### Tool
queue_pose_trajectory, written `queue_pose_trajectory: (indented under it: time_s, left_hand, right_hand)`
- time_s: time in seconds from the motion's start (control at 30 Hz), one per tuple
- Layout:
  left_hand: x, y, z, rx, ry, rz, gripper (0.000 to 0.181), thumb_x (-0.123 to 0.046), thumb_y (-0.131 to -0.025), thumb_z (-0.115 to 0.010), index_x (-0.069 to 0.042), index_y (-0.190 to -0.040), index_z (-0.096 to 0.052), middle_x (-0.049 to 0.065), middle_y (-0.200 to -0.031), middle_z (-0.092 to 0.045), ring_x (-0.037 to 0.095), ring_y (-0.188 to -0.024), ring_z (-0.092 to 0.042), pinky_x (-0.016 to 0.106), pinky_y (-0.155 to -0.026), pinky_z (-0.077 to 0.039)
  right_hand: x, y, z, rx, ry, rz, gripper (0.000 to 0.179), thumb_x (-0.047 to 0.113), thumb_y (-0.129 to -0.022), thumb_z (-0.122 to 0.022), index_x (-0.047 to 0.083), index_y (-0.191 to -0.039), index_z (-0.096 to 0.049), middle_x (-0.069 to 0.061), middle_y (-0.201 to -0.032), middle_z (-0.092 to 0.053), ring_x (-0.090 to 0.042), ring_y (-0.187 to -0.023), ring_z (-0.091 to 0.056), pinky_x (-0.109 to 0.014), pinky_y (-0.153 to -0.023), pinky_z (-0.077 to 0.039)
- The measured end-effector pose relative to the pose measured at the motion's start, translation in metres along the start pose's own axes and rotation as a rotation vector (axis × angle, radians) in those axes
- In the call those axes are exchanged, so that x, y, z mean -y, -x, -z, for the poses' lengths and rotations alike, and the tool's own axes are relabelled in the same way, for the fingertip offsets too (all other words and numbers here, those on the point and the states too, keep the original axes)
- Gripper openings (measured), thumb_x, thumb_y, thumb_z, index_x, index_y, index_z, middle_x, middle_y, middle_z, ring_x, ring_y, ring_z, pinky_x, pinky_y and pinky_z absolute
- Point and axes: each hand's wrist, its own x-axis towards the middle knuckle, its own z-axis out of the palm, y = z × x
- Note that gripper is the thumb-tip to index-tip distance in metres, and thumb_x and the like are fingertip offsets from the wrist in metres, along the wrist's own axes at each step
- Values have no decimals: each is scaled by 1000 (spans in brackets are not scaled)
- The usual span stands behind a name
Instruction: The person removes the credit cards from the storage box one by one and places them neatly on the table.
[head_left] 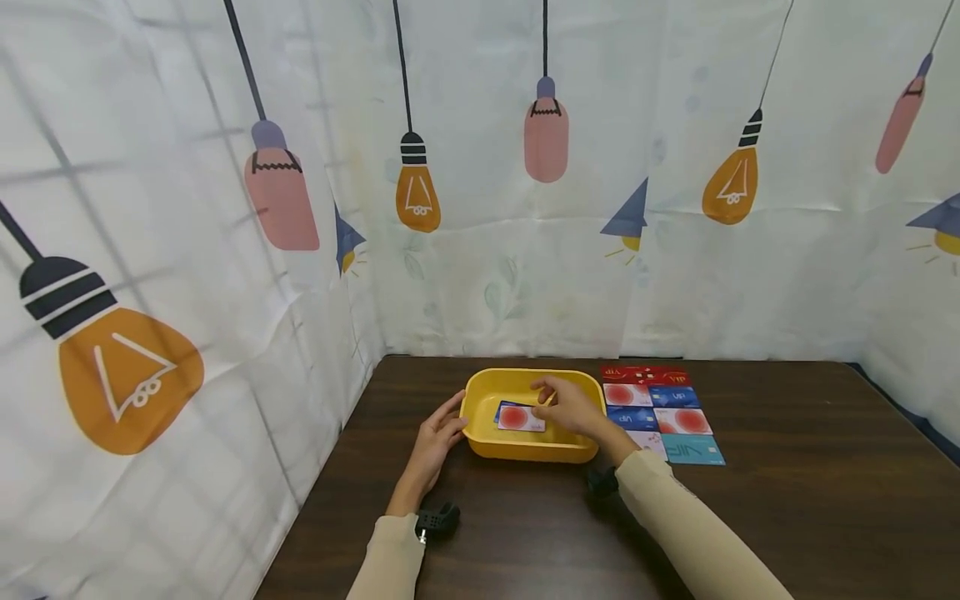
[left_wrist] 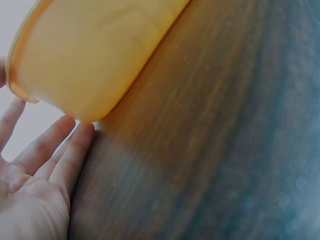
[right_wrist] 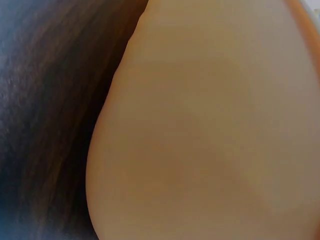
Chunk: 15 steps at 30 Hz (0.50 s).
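Note:
A yellow plastic basin (head_left: 495, 448) stands on the table, with a white card bearing a red circle (head_left: 517, 418) lying over a blue card (head_left: 497, 410) inside. My left hand (head_left: 433, 442) is at the basin's left end, its fingertips touching the outer wall. In the left wrist view, the fingers (left_wrist: 62, 155) look nearly straight against the basin (left_wrist: 95, 55). My right hand (head_left: 570, 406) reaches over the right rim; its thumb is beside the white card's right edge, and the index finger stands apart from it. The right wrist view shows only the basin's wall (right_wrist: 200, 125) close up.
Right of the basin, several cards lie edge to edge in two columns: red VIP cards (head_left: 663, 377), blue ones (head_left: 673, 397), red-circle ones (head_left: 682, 422) and a teal one (head_left: 693, 450). The dark wooden table (head_left: 810, 483) meets a printed curtain (head_left: 480, 292) behind.

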Motion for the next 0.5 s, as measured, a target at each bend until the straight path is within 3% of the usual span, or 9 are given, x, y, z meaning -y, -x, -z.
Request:
queue_pose_trajectory:
  time_s: [0.13,0.5]
  left_hand:
    - [-1,-2,0,-6,1,0,49,-17,-103,-60,-24,-151,-53,20,-138,-63,25,-123,-62,33,-102,-55]
    - [-2,-1,-1,-7,-11,5,50,-16,-103,-59,-22,-152,-51,22,-138,-62,26,-123,-62,28,-97,-54]
  right_hand:
    - [-2,-5,0,7,22,-24,46,13,-91,-77,4,-133,-63,-6,-98,-63,-19,-81,-56,-26,-70,-49]
    - [-11,-14,-9,88,136,-115,53,17,-80,-88,7,-127,-67,-6,-101,-65,-21,-92,-57,-40,-94,-55]
